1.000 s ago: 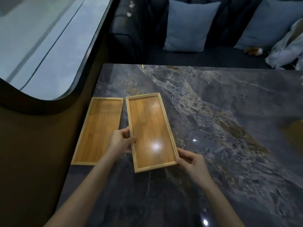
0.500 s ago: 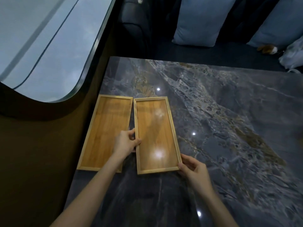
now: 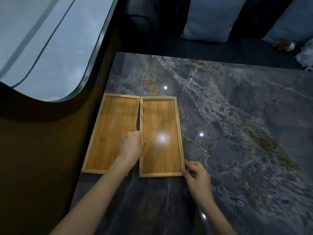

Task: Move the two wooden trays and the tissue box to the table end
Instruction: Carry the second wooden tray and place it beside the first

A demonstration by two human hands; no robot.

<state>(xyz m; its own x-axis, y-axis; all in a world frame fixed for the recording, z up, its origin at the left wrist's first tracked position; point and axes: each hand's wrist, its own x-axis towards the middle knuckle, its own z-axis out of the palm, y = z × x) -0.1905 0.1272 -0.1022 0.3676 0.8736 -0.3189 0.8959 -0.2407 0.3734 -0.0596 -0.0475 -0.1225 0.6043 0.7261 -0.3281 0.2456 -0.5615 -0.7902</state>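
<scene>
Two flat wooden trays lie side by side on the dark marble table (image 3: pixel 237 133), near its left edge. The left tray (image 3: pixel 111 126) rests against the table's left side. The right tray (image 3: pixel 160 119) lies flat, its far corner touching the left tray, a narrow gap between them nearer me. My left hand (image 3: pixel 131 146) grips the right tray's left rim, with its fingers in the gap between the trays. My right hand (image 3: pixel 197 177) pinches the same tray's near right corner. No tissue box is in view.
A brown wall panel and a curved window (image 3: pixel 42 48) run along the left of the table. Beyond the far table edge is a dark sofa with blue cushions (image 3: pixel 208 22), a small plush toy (image 3: pixel 284 45) and white cloth (image 3: pixel 304 56).
The right tray went from lifted and tilted to flat on the table, square beside the left tray. Both hands kept hold of it. The camera tipped downward.
</scene>
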